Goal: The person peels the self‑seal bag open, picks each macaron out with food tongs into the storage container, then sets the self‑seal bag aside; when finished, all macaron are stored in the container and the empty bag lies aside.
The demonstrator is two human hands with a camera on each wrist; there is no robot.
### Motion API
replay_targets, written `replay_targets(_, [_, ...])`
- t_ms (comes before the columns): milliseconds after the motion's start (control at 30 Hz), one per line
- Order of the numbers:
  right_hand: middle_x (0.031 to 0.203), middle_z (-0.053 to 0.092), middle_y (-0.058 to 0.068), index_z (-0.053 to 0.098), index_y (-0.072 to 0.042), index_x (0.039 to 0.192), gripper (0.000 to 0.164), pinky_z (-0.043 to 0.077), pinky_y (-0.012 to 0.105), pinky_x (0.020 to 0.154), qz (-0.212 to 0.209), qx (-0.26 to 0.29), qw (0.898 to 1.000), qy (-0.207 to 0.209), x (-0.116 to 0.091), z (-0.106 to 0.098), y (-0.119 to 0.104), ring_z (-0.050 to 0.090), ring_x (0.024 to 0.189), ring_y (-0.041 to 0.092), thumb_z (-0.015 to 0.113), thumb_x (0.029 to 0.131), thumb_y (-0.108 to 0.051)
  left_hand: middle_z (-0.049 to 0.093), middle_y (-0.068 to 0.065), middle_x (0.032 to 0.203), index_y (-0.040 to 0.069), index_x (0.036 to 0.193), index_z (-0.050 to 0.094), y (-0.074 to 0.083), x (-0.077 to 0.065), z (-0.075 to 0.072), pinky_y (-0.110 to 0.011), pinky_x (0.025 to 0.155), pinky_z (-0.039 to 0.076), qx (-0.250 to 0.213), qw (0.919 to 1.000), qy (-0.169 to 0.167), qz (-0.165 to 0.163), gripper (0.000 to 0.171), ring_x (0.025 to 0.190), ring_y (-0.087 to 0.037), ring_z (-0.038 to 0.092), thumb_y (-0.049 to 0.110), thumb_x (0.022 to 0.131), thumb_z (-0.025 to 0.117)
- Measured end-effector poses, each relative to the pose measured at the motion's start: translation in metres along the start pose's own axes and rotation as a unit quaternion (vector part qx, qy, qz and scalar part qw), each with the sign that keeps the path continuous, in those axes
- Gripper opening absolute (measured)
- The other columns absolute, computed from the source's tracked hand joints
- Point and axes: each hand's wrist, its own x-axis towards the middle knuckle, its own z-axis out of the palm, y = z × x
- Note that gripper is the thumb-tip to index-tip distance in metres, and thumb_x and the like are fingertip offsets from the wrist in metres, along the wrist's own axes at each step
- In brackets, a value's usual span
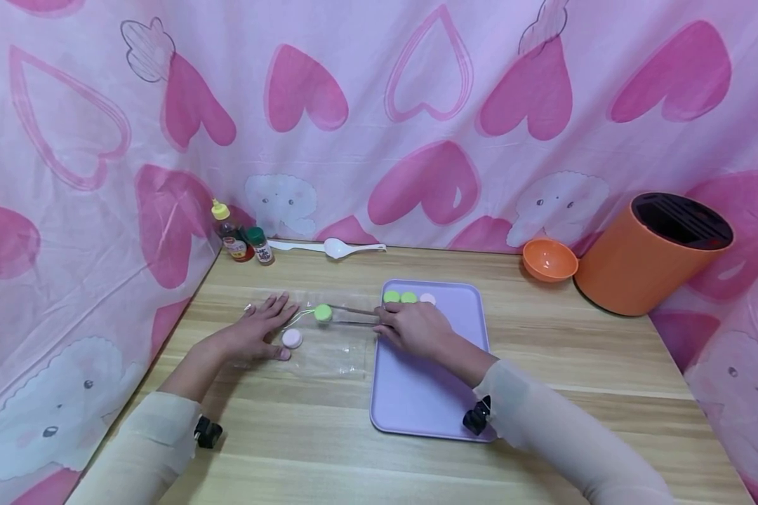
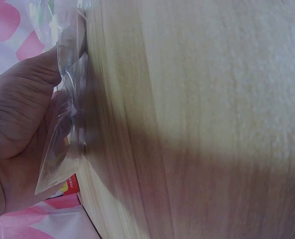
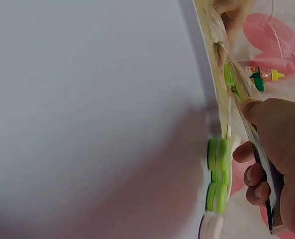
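Note:
My right hand (image 1: 417, 326) holds metal tongs (image 1: 354, 311) above the left edge of a purple tray (image 1: 429, 400). The tongs' tips meet a green macaron (image 1: 323, 313) over a clear plastic bag (image 1: 335, 354). A pale pink macaron (image 1: 293, 339) lies at the bag, near my left thumb. My left hand (image 1: 257, 333) rests on the bag's left part with fingers spread; in the left wrist view, plastic (image 2: 70, 114) covers part of that hand. Along the tray's far edge stand green macarons (image 3: 218, 155) and a pale pink one (image 1: 427, 299), partly behind my right hand in the head view.
A syrup bottle (image 1: 232, 235) and a green-capped spice jar (image 1: 261, 247) stand at the back left. Beside them lie a white spoon (image 1: 337, 248) and a white knife (image 1: 297, 245). An orange bowl (image 1: 550, 260) and an orange knife block (image 1: 644, 259) occupy the back right.

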Motion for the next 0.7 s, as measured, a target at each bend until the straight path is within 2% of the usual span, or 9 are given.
replay_targets(200, [0.112,0.080,-0.005,0.082,-0.020,0.132,0.036,0.061,0.044,0.059,0.018,-0.001,1.000,0.008,-0.016,-0.013,0.012,0.076,0.078,0.023,0.075,0.106,-0.043,-0.004,-0.018,0.188,0.019,0.179,0.019,-0.002,0.000,0.000,-0.076,0.134,-0.009,-0.002,1.0000,-0.005,-0.007,0.107,0.172,-0.049,-0.011,0.053,0.098,0.080])
replay_targets(333, [0.105,0.079,-0.004,0.083,-0.018,0.129,0.035,0.060,0.041,0.057,0.029,-0.003,1.000,0.013,-0.027,-0.023,0.020,0.071,0.073,0.018,0.078,0.104,-0.043,-0.003,-0.019,0.188,0.017,0.178,0.020,-0.002,0.000,0.001,-0.077,0.134,-0.008,-0.005,1.0000,-0.002,0.000,0.107,0.172,-0.050,-0.010,0.053,0.097,0.081])
replay_targets(533, [0.090,0.071,-0.005,0.084,-0.017,0.125,0.034,0.049,0.031,0.050,0.032,-0.013,0.999,0.026,-0.040,-0.032,0.031,0.052,0.059,0.008,0.081,0.102,-0.041,-0.002,-0.019,0.188,0.016,0.178,0.021,0.000,-0.001,0.001,-0.077,0.134,-0.007,-0.004,1.0000,0.003,0.002,0.107,0.172,-0.051,-0.009,0.052,0.097,0.081])
replay_targets(700, [0.083,0.064,-0.006,0.084,-0.016,0.128,0.037,0.038,0.025,0.049,0.046,-0.011,0.999,0.021,-0.051,-0.038,0.040,0.042,0.058,0.006,0.082,0.101,-0.040,-0.003,-0.019,0.187,0.017,0.178,0.021,0.001,-0.001,0.002,-0.077,0.134,-0.007,0.001,1.0000,0.003,0.001,0.107,0.172,-0.051,-0.009,0.052,0.097,0.081])
